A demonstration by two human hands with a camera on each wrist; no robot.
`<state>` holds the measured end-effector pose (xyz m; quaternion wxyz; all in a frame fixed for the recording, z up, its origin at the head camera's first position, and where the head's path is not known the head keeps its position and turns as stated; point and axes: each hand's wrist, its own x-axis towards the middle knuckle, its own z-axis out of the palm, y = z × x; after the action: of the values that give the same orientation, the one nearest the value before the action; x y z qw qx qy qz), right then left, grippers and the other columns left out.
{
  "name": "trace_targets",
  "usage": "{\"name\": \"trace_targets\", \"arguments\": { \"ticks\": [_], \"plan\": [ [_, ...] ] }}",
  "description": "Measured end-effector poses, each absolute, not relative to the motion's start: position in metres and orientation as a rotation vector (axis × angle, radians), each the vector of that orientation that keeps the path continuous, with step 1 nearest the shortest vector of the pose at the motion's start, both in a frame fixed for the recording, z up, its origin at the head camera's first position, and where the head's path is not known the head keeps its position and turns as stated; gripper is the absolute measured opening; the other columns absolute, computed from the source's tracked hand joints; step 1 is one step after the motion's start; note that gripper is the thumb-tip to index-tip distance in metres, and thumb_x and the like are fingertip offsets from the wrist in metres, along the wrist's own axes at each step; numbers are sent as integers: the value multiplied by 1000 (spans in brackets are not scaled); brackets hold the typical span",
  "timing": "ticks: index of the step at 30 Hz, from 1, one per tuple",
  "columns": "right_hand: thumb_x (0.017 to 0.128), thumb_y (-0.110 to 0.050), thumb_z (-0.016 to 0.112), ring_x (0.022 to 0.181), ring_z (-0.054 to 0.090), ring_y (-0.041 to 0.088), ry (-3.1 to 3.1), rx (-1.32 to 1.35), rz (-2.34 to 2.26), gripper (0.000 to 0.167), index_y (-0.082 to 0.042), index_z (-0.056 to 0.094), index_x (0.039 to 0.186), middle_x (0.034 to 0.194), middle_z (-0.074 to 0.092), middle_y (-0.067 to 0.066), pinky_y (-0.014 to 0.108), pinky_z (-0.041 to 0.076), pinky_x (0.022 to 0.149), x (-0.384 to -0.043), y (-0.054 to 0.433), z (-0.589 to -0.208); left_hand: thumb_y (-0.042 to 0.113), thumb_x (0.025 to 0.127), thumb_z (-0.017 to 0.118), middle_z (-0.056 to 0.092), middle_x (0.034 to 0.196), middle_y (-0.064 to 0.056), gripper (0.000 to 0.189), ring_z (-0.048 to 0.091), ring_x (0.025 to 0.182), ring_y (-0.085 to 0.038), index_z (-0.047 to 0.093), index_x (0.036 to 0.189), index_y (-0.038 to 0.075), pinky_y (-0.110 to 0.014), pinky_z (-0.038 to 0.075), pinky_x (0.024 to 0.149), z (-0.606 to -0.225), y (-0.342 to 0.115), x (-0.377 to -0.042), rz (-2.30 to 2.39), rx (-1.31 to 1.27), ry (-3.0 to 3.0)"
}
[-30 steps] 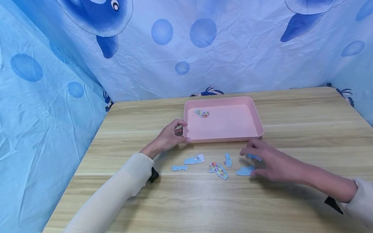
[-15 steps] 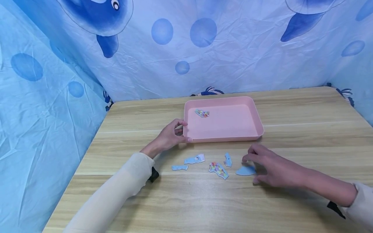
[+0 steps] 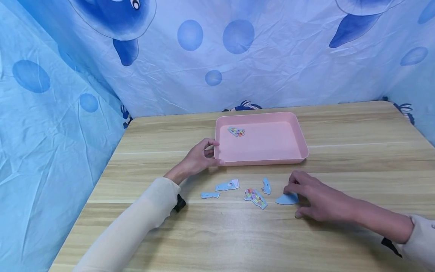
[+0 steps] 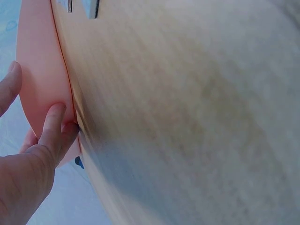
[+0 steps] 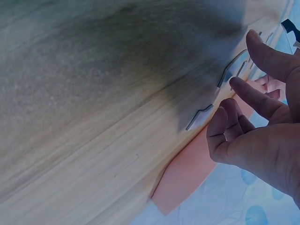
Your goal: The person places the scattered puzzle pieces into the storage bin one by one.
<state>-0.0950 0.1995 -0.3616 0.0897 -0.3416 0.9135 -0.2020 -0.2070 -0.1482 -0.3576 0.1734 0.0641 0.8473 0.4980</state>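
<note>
My left hand (image 3: 198, 158) holds the left front corner of a shallow pink tray (image 3: 261, 163), fingertips against its outer wall. A small multicoloured puzzle piece (image 3: 236, 131) lies inside the tray. My right hand (image 3: 316, 198) hovers over a blue fan-shaped puzzle piece (image 3: 286, 199), with thumb and index finger apart. In the right wrist view, another piece (image 5: 199, 117) lies near the bent fingers; the hand hides it in the head view. Left of the right hand lie a narrow blue piece (image 3: 266, 186) and a multicoloured piece (image 3: 255, 198).
Farther left on the wooden table (image 3: 204, 238) lie a blue piece with a pale end (image 3: 227, 185) and a slim blue piece (image 3: 210, 195). A blue sea-animal curtain (image 3: 214, 45) hangs behind the table and along both sides.
My right hand has drawn slightly back toward me, and its index finger has lowered over the fan-shaped puzzle piece. The left hand and the tray have kept their places.
</note>
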Motion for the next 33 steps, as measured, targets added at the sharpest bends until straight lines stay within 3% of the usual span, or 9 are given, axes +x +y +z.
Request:
{"name": "trace_targets", "arguments": {
  "ticks": [9,20,33],
  "plan": [
    [70,-23,86,93,41,9,2758,-1076,-611,44,-19,67,110,102,45,-9,27,45,75,-93,199,-365,10,76,82,40,145,-5,62,41,135,-26,48,127,12,-36,43,104,-358,-148,-208,1420,183,2396],
    [71,-17,86,88,43,7,2810,-1073,-620,32,-24,69,96,97,46,-12,32,44,76,-94,195,-367,10,76,82,40,144,-5,63,41,135,-26,47,129,11,-36,42,105,-357,-149,-208,1424,188,2394],
    [69,-14,85,88,38,5,2790,-1235,-572,32,-25,56,77,93,44,-13,29,36,74,-95,193,-370,10,76,82,40,145,-5,62,43,134,-26,48,128,11,-37,43,104,-359,-148,-208,1417,172,2396]
  ]
}}
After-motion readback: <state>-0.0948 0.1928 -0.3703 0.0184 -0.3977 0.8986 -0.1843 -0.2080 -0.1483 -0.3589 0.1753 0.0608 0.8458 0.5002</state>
